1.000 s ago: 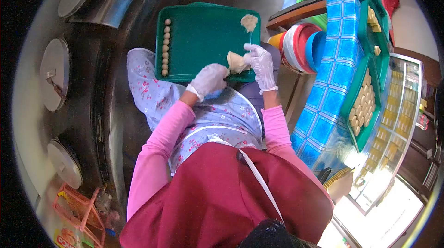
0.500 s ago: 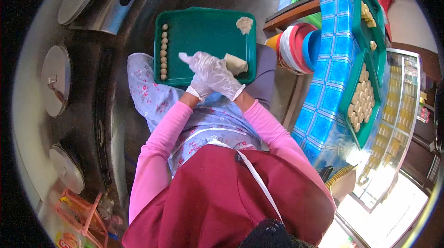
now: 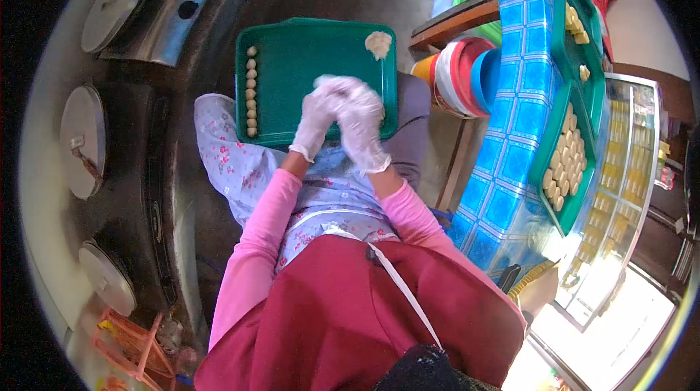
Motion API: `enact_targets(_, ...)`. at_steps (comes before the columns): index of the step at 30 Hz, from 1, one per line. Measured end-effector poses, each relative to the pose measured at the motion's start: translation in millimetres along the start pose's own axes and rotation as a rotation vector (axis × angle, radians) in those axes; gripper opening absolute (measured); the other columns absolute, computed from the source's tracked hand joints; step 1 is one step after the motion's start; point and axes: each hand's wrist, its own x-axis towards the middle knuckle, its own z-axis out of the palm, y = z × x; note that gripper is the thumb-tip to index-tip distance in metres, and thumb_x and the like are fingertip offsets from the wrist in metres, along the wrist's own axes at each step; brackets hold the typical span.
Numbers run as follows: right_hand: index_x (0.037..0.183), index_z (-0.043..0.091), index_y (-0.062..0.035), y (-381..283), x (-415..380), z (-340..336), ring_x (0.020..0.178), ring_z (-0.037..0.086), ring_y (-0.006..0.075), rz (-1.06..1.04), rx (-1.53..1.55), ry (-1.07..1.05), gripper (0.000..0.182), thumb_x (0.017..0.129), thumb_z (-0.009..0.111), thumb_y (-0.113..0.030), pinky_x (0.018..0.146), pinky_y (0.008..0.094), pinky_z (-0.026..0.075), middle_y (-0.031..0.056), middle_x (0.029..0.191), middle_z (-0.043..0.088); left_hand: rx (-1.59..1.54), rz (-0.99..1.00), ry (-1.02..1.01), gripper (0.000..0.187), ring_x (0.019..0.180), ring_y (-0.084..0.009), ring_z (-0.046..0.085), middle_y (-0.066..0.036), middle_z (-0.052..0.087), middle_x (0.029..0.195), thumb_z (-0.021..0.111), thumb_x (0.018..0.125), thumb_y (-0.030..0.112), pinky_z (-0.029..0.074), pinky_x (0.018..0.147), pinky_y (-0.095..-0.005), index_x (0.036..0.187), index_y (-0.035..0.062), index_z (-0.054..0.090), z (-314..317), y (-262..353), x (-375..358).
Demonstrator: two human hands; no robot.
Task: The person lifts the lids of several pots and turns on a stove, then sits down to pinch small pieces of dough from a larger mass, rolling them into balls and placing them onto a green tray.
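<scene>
Both my hands wear thin whitish gloves and meet over the near part of a green tray (image 3: 310, 52) on my lap. My left hand (image 3: 318, 119) presses against my right hand (image 3: 359, 115), fingers curled in and closed together. Whatever lies between them is hidden. Along the tray's left side runs a row of several small round dough balls (image 3: 251, 94). A flat torn piece of pale dough (image 3: 378, 44) sits in the far right corner. My right hand covers the spot at the tray's right side where a dough roll lay.
To the right stands a table with a blue checked cloth (image 3: 514, 99), carrying green trays of pale pieces (image 3: 567, 157). Stacked tubs (image 3: 467, 74) stand beside it. On the left are round lids (image 3: 82, 141) and a dark surface. An orange plastic rack (image 3: 131, 347) is at lower left.
My hands have shifted slightly right and turned, and the fingers that pointed left are now curled together. The dough roll has become hidden behind my right hand. The view has moved slightly.
</scene>
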Motion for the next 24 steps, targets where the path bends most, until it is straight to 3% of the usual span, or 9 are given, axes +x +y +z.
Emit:
enact_targets(1,0.097,0.069,0.0025,-2,11,-13,0.081,0.066,0.0140,-0.085,-0.118,0.122,0.015,0.083,0.067,-0.004,0.073,0.0260,0.053,0.0139,0.094,0.069,-0.333,-0.032,0.030,0.023,0.102,-0.0211,0.061,-0.011,0.063,0.110,0.058,0.093,0.013,0.050,0.090,-0.0321,0.113,0.0024,0.061,-2,7,0)
enact_targets(4,0.099,0.069,0.0001,14,22,-40,0.087,0.066,0.0173,-0.477,-1.183,-0.014,0.015,0.086,0.064,-0.005,0.076,0.0286,0.053,0.0126,0.097,0.070,-1.477,-0.236,0.134,0.017,0.090,-0.0184,0.066,-0.010,0.067,0.102,0.056,0.095,0.009,0.055,0.080,-0.0276,0.107,0.0000,0.064,0,29,6)
enact_targets(7,0.101,0.070,-0.0014,23,41,-61,0.090,0.067,0.0218,-0.706,-1.103,-0.113,0.017,0.087,0.062,-0.008,0.076,0.0314,0.052,0.0124,0.097,0.071,-1.410,-0.186,0.286,0.016,0.091,-0.0206,0.066,-0.010,0.067,0.102,0.061,0.093,0.009,0.056,0.079,-0.0300,0.104,-0.0022,0.064,-3,5,10)
enact_targets(8,0.102,0.070,-0.0024,22,48,-65,0.091,0.067,0.0242,-0.490,-0.905,0.020,0.020,0.086,0.063,-0.011,0.077,0.0331,0.052,0.0125,0.095,0.071,-1.393,-0.235,0.310,0.018,0.091,-0.0208,0.066,-0.010,0.067,0.102,0.065,0.090,0.006,0.056,0.078,-0.0297,0.105,-0.0029,0.063,-5,4,10)
enact_targets(9,0.092,0.068,-0.0100,24,65,-75,0.072,0.060,0.0312,-0.472,-0.968,0.154,0.012,0.083,0.060,-0.012,0.066,0.0443,0.047,0.0118,0.076,0.063,-1.367,-0.251,0.297,0.018,0.092,-0.0210,0.066,-0.011,0.067,0.102,0.064,0.090,0.006,0.056,0.080,-0.0298,0.106,-0.0030,0.062,-7,6,9)
enact_targets(13,0.078,0.061,-0.0020,41,131,-112,0.075,0.062,0.0301,-0.868,-1.733,0.059,0.010,0.083,0.054,-0.007,0.061,0.0415,0.051,0.0164,0.079,0.061,-1.250,-0.197,0.191,0.020,0.093,-0.0216,0.065,-0.014,0.066,0.103,0.063,0.090,0.005,0.055,0.081,-0.0294,0.108,-0.0038,0.061,-15,0,3)
enact_targets(16,0.080,0.061,0.0019,59,144,-112,0.079,0.062,0.0317,-0.622,-2.094,-0.022,0.010,0.077,0.056,-0.006,0.054,0.0400,0.051,0.0188,0.082,0.060,-1.179,-0.100,0.234,0.021,0.091,-0.0222,0.064,-0.015,0.065,0.104,0.063,0.090,0.004,0.054,0.079,-0.0287,0.109,-0.0046,0.060,-20,7,0)
enact_targets(19,0.082,0.061,0.0059,57,146,-121,0.081,0.061,0.0332,-0.906,-2.107,-0.240,0.014,0.076,0.057,-0.007,0.051,0.0391,0.051,0.0208,0.080,0.059,-1.171,-0.072,0.257,0.022,0.093,-0.0237,0.064,-0.016,0.065,0.104,0.062,0.090,0.002,0.054,0.082,-0.0298,0.110,-0.0058,0.059,-22,14,-1)
enact_targets(24,0.096,0.065,0.0111,66,147,-123,0.084,0.064,0.0328,-0.661,-2.185,-0.203,0.027,0.075,0.058,-0.005,0.062,0.0377,0.054,0.0288,0.094,0.063,-1.325,-0.066,0.279,0.023,0.100,-0.0273,0.064,-0.018,0.064,0.107,0.060,0.088,-0.004,0.053,0.094,-0.0337,0.111,-0.0072,0.057,-25,25,-5)
